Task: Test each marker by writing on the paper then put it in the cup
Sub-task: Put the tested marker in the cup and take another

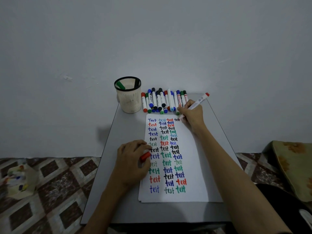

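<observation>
The red marker (196, 103) sits in the right hand (192, 115), fingers curled round its white barrel, the red end cap slanting up and to the right and the tip down on the top right part of the paper (194, 166), just beside a small black "test". The sheet carries three columns of that word in blue, red, black and green (a fourth is barely begun at the top). The left hand (131, 159) rests on the paper's left edge, fingers curled, pinching a red cap (145, 156). Past the sheet's far edge lies a heap of capped markers (162, 102), and left of them stands a cream mesh cup (129, 100) with a green marker (121, 84) leaning inside. All of it sits on a grey table (104, 174) against a pale wall, over a patterned tile floor (50, 183).
</observation>
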Tool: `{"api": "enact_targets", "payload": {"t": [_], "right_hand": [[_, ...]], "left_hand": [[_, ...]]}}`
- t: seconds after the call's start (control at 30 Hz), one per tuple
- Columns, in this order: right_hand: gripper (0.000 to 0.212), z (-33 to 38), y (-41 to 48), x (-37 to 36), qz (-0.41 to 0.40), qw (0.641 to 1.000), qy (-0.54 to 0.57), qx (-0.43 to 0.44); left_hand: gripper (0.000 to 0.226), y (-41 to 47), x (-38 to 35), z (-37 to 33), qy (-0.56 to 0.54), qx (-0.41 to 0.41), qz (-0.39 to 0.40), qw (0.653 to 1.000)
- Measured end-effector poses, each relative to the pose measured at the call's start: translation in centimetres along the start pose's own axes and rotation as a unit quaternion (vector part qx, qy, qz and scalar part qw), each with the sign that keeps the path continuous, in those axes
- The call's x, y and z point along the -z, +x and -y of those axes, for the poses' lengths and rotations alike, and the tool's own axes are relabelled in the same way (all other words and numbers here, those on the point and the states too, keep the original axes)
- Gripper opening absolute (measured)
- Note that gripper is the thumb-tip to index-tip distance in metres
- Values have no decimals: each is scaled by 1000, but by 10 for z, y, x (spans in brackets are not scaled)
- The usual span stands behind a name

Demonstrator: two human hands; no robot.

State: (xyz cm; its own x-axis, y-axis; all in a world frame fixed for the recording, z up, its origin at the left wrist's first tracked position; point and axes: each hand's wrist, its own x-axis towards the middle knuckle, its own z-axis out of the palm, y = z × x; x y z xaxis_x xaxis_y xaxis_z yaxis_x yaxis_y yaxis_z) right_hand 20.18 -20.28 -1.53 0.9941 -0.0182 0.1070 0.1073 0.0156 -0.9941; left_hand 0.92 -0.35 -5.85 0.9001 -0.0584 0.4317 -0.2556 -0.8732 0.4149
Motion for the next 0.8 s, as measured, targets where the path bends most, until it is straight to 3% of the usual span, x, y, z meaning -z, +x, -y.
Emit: {"api": "enact_targets", "payload": {"t": [0.8], "right_hand": [[34,-11,2,-8,21,994,-80,67]], "left_hand": [[41,1,4,-4,1,10,8,1000]]}}
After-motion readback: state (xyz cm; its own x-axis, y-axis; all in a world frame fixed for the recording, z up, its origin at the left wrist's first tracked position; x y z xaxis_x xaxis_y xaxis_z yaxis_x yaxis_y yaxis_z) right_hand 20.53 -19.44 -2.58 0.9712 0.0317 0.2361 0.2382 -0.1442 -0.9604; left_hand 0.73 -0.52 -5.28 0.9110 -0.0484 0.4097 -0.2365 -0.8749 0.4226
